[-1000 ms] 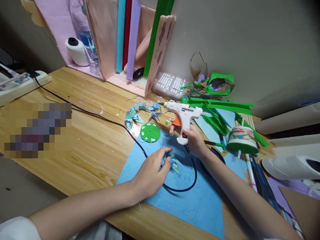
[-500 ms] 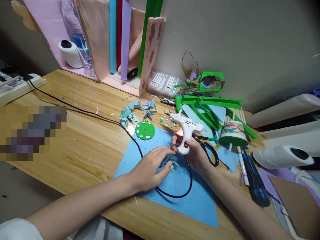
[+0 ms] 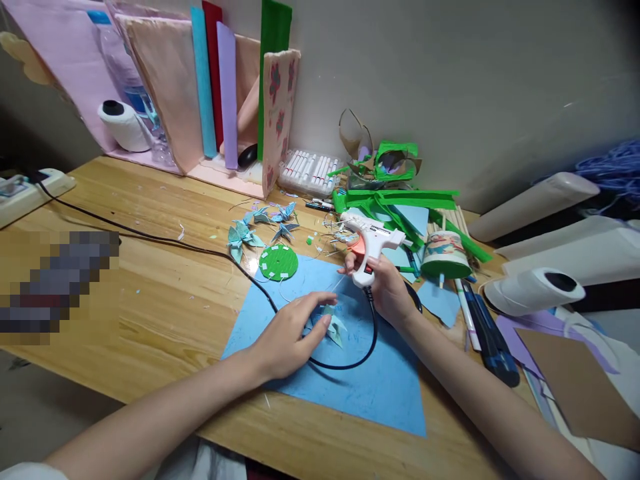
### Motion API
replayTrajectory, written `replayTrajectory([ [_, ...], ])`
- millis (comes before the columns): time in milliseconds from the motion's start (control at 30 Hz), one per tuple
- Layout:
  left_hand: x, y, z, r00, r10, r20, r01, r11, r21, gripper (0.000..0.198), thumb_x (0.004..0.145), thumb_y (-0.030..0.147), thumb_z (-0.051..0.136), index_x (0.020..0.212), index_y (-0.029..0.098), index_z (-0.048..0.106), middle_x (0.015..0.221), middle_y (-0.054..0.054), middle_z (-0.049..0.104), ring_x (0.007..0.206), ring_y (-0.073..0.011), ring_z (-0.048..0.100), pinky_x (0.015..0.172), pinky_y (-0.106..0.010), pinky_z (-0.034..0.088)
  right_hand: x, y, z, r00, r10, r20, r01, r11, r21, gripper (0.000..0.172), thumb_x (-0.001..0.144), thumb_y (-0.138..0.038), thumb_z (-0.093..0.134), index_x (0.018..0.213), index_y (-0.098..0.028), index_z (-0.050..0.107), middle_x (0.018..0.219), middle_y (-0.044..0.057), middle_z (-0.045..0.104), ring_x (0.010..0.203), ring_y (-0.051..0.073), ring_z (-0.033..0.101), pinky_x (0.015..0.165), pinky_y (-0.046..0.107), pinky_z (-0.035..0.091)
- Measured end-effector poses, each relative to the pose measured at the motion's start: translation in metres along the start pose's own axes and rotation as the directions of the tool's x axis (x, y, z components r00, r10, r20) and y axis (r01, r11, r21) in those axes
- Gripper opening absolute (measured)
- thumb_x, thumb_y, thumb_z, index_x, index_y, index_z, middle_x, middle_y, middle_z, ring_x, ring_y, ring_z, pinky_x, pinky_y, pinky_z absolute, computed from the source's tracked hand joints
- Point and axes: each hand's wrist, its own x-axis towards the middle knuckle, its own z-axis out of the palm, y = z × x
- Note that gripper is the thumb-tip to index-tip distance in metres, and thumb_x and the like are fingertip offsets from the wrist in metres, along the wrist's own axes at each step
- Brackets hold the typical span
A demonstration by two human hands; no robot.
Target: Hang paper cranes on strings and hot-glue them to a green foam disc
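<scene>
My right hand (image 3: 390,287) is wrapped round the handle of a white hot glue gun (image 3: 375,247), which points up and to the left. Below it, the gun's black cord (image 3: 345,367) loops down and passes under my left wrist. A thin white thread (image 3: 338,288) runs near my right fingertips; whether they pinch it I cannot tell. My left hand (image 3: 295,337) lies low over a blue sheet (image 3: 370,400), thumb and fingers apart. Close to its thumb is a light blue folded paper crane (image 3: 336,330), partly covered by the fingers. A green disc (image 3: 279,263) with small white tabs lies beyond.
Several blue paper cranes (image 3: 243,237) lie behind the disc. Green paper scraps (image 3: 400,200), a paper cup (image 3: 447,253) and a utility knife (image 3: 493,337) crowd the right. Markers (image 3: 310,169) stand near a pink shelf (image 3: 277,127). A power strip (image 3: 35,193) sits at left.
The view has shifted. My right hand has moved the glue gun a little away from my left hand. More of the crane now shows, and the thread is stretched between the hands.
</scene>
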Motion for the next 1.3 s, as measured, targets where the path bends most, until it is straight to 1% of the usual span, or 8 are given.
replayTrajectory([
  [100, 0.002, -0.002, -0.005, 0.984, -0.059, -0.171, 0.076, 0.993, 0.094, 0.032, 0.094, 0.03, 0.032, 0.118, 0.02, 0.05, 0.114, -0.007, 0.06, 0.102, -0.0174, 0.056, 0.088, -0.032, 0.043, -0.001, -0.003, 0.001, 1.0, -0.014, 0.024, 0.014, 1.0, -0.019, 0.021, 0.076, -0.036, 0.052, 0.087, -0.02, 0.057, 0.073, 0.002, 0.056, 0.072, 0.017, 0.055, 0.075, 0.035, 0.051],
  [200, 0.005, -0.005, -0.012, 0.956, -0.051, -0.288, 0.168, 0.902, 0.399, 0.035, 0.094, 0.03, 0.028, 0.1, 0.017, 0.06, 0.096, -0.007, 0.061, 0.092, -0.0198, 0.053, 0.082, -0.035, 0.041, -0.004, -0.004, 0.001, 0.999, -0.017, 0.04, 0.019, 0.999, -0.031, 0.02, 0.075, -0.037, 0.053, 0.084, -0.02, 0.057, 0.072, 0.002, 0.055, 0.07, 0.017, 0.055, 0.074, 0.033, 0.05],
  [333, 0.008, -0.003, -0.015, 0.993, -0.022, -0.114, 0.098, 0.68, 0.726, 0.04, 0.093, 0.034, 0.03, 0.097, 0.016, 0.066, 0.086, -0.01, 0.056, 0.084, -0.0229, 0.046, 0.076, -0.038, 0.039, -0.007, -0.007, 0.001, 0.998, -0.015, 0.068, 0.015, 1.0, -0.004, 0.019, 0.074, -0.037, 0.054, 0.08, -0.02, 0.056, 0.07, 0.001, 0.053, 0.068, 0.016, 0.054, 0.073, 0.031, 0.049],
  [433, 0.015, -0.001, -0.015, 1.0, -0.009, 0.005, 0.002, 0.636, 0.772, 0.044, 0.093, 0.037, 0.027, 0.109, 0.017, 0.063, 0.088, -0.011, 0.054, 0.084, -0.023, 0.044, 0.075, -0.038, 0.038, -0.008, -0.01, 0.002, 0.996, -0.025, 0.084, 0.024, 1.0, 0.013, 0.02, 0.074, -0.037, 0.054, 0.083, -0.02, 0.056, 0.07, 0.001, 0.054, 0.069, 0.017, 0.055, 0.072, 0.031, 0.048],
  [767, 0.066, 0.001, -0.02, 0.996, 0.042, 0.079, -0.085, 0.705, 0.704, 0.038, 0.092, 0.033, 0.032, 0.115, 0.018, 0.058, 0.089, -0.009, 0.053, 0.088, -0.023, 0.044, 0.08, -0.038, 0.036, -0.01, -0.017, 0.003, 0.995, -0.059, 0.08, 0.058, 0.998, 0.008, 0.02, 0.073, -0.038, 0.054, 0.078, -0.018, 0.056, 0.069, 0.002, 0.054, 0.076, 0.02, 0.059, 0.07, 0.031, 0.048],
  [933, 0.045, 0.017, -0.011, 0.997, -0.066, 0.034, 0.05, 0.936, 0.349, 0.033, 0.089, 0.041, 0.041, 0.09, 0.019, 0.065, 0.087, -0.004, 0.064, 0.083, -0.0176, 0.052, 0.075, -0.028, 0.038, -0.009, -0.017, 0.004, 0.993, -0.038, 0.109, 0.036, 0.999, 0.019, 0.023, 0.073, -0.039, 0.053, 0.082, -0.018, 0.055, 0.074, 0.004, 0.058, 0.079, 0.02, 0.059, 0.069, 0.031, 0.049],
  [1167, 0.035, 0.008, 0.007, 0.951, -0.294, 0.098, 0.302, 0.951, -0.073, 0.035, 0.086, 0.034, 0.04, 0.076, 0.012, 0.066, 0.069, -0.002, 0.067, 0.057, -0.011, 0.053, 0.054, -0.021, 0.037, 0.011, -0.006, 0.022, 0.979, -0.029, 0.201, 0.02, 0.999, 0.047, 0.028, 0.073, -0.036, 0.052, 0.093, -0.016, 0.053, 0.075, 0.003, 0.059, 0.073, 0.018, 0.059, 0.065, 0.03, 0.048],
  [1300, 0.022, 0.006, -0.003, 0.977, -0.211, -0.035, 0.214, 0.96, 0.182, 0.036, 0.09, 0.032, 0.036, 0.078, 0.015, 0.065, 0.074, -0.002, 0.067, 0.062, -0.012, 0.056, 0.057, -0.022, 0.038, 0.023, 0.006, 0.033, 0.965, -0.003, 0.261, -0.005, 1.0, 0.028, 0.031, 0.072, -0.039, 0.052, 0.093, -0.016, 0.054, 0.074, 0.003, 0.059, 0.07, 0.017, 0.058, 0.062, 0.028, 0.047],
])
